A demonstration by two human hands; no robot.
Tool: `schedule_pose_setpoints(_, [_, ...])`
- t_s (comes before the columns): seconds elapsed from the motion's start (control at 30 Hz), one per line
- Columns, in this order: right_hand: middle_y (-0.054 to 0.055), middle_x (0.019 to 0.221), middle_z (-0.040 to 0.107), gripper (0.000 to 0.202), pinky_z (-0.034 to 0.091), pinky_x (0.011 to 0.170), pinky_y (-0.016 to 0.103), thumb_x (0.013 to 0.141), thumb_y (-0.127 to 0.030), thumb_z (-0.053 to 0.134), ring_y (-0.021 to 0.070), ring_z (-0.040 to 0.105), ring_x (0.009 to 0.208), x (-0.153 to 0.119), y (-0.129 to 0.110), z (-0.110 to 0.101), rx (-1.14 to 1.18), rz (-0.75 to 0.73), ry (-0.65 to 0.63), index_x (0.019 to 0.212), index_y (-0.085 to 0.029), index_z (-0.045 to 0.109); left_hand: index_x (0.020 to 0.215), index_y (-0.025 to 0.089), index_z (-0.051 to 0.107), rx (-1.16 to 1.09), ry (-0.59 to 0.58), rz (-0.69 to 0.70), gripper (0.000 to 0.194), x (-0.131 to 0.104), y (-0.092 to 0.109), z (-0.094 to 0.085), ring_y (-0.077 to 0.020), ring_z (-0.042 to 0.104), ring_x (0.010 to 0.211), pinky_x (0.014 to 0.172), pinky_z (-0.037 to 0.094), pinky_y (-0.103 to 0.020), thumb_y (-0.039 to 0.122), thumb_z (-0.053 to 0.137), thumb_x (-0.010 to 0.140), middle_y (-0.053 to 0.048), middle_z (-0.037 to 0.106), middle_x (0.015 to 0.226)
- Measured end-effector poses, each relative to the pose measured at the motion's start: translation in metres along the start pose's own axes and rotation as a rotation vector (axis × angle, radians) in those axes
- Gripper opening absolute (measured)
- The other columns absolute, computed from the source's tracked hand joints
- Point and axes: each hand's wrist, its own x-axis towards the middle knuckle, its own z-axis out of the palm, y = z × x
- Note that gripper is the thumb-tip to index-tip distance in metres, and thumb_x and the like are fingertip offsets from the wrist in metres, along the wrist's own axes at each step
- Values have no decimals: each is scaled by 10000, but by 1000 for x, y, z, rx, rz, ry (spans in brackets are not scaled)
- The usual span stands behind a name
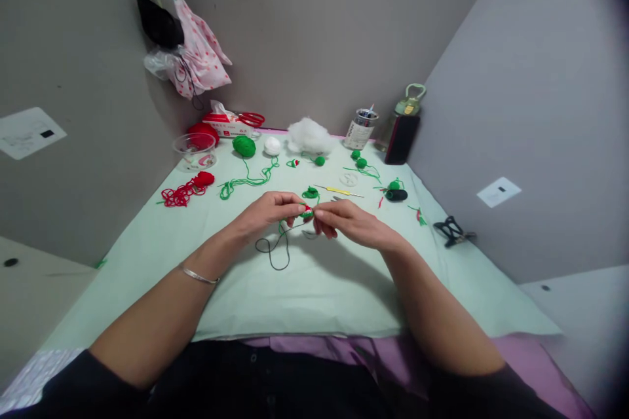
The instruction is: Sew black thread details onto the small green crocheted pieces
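Observation:
My left hand (276,209) pinches a small crocheted piece (307,211) in red, white and green between thumb and fingers. Close against its right edge, my right hand (344,217) has thumb and forefinger pressed together; what lies between them is too small to make out. A dark thread (279,267) trails from the piece and loops on the table below my left hand. Just beyond my fingers lie a green yarn bundle (310,192) and a yellow-handled crochet hook (339,191).
Farther back are a green yarn ball (244,146), a white yarn ball (272,146), white stuffing (309,136) and a pen holder (361,129). Tangled red yarn (184,192) and a clear tub (194,152) sit left. A phone (402,139) leans at the right; a black claw clip (453,232) lies nearer.

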Motion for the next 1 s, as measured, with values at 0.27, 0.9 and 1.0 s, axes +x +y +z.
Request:
schedule_pose_setpoints(0.27, [-27, 638, 458, 375, 357, 539, 245, 891, -523, 623, 97, 402, 555, -3, 26, -43, 220, 4, 419, 749, -177, 590, 845, 194, 724, -13, -20, -13, 259, 0, 0, 2, -149, 477, 616, 639, 364, -311, 449, 721, 795, 4, 546, 619])
schedule_pose_setpoints(0.9, [18, 772, 563, 372, 436, 628, 260, 909, -511, 630, 106, 491, 646, -3, 16, -29, 139, 19, 201, 782, -163, 660, 831, 206, 723, 35, -15, -17, 256, 0, -1, 0, -134, 447, 602, 623, 358, -304, 461, 708, 804, 16, 511, 612])
schedule_pose_setpoints(1.0, [-23, 668, 438, 364, 407, 537, 224, 833, -476, 738, 81, 372, 569, -6, 24, -49, 404, -8, 461, 701, -167, 598, 838, 198, 723, 12, -27, -24, 256, 1, -3, -1, -126, 450, 598, 620, 360, -298, 451, 707, 810, 12, 521, 622])
